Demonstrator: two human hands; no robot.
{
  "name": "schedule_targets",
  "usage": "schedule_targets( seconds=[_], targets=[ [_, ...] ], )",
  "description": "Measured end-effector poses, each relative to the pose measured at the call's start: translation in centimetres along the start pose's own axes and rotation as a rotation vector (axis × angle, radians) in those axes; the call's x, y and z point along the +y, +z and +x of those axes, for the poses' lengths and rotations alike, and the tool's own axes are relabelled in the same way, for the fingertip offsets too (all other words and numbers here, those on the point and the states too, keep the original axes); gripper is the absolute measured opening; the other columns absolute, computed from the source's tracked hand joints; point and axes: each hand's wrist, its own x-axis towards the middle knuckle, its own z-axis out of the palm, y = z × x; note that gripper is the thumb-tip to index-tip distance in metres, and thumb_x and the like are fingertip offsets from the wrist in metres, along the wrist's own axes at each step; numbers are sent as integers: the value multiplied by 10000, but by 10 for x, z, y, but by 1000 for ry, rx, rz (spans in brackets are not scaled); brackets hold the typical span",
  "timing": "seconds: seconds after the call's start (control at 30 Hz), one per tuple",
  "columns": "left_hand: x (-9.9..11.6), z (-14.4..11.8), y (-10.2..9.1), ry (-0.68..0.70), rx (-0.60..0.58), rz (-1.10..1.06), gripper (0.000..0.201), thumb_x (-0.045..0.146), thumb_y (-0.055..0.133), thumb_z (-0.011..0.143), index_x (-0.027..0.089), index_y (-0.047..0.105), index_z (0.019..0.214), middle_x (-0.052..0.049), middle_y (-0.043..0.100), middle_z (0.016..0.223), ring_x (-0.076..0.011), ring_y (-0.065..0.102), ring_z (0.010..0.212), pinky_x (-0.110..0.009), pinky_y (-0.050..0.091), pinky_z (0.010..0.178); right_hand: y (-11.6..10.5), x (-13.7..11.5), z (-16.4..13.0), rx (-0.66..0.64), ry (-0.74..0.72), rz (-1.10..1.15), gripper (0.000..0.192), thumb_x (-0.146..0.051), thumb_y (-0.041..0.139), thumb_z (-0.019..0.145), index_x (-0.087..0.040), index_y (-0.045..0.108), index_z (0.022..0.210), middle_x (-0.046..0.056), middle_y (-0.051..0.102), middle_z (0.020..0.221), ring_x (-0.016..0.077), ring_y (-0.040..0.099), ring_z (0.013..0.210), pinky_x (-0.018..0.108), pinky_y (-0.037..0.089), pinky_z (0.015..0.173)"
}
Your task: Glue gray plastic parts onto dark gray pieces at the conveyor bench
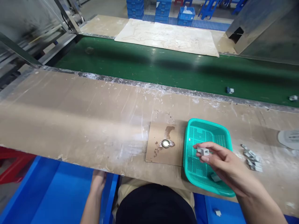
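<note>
My right hand [221,160] is above the green plastic basket [207,189], pinching a small light-grey block [203,151] with a square hole between thumb and fingers. Another grey piece [215,177] lies in the basket, partly covered by my hand. My left hand [99,178] reaches down at the table's front edge, over the blue bin [63,189] on the left. Its fingers are hidden under the edge, so I cannot see what they do. Between the hands, a small round cup [165,143] with a pale inside stands on a wet-stained cardboard sheet [161,158].
Several grey pieces [253,160] lie in a pile right of the basket. A green conveyor belt [140,63] runs behind the table [77,118], carrying two small parts, one of them a dark-and-white block [230,90]. A loose piece [217,212] sits in a blue bin at lower right.
</note>
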Motion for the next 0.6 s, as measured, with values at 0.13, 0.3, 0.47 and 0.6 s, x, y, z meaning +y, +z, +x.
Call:
schedule_targets(
  seconds=[0.13,0.3,0.47,0.6],
  targets=[
    [0,-8,-33,-68,28,-66,301,-70,681,588,141,604,788,-10,667,699,-91,615,618,-144,500,566,25,-1,10,-78,-25,29,326,-463,704,742,-203,697,939,81,680,876,201,653,798,306,552,723],
    [22,-48,-47,-56,-29,-140,555,331,914,319,128,667,773,-66,715,868,-140,649,697,-161,552,623,54,7,23,69,-444,-493,209,-361,596,857,-228,680,995,71,664,1059,222,627,973,353,529,838],
    [39,-81,-28,-60,-38,-206,518,469,886,325,143,657,656,-66,715,849,-141,642,637,-169,544,555,68,18,28,140,-746,-904,210,-245,513,904,-194,605,1086,71,676,1036,213,642,942,344,536,796],
    [44,-100,-3,110,-261,-160,338,288,863,512,187,672,772,-44,688,980,-176,673,753,-221,565,658,71,24,28,109,-766,-990,178,-220,500,905,-197,603,1047,65,685,998,219,640,931,352,535,779]
  ],
)
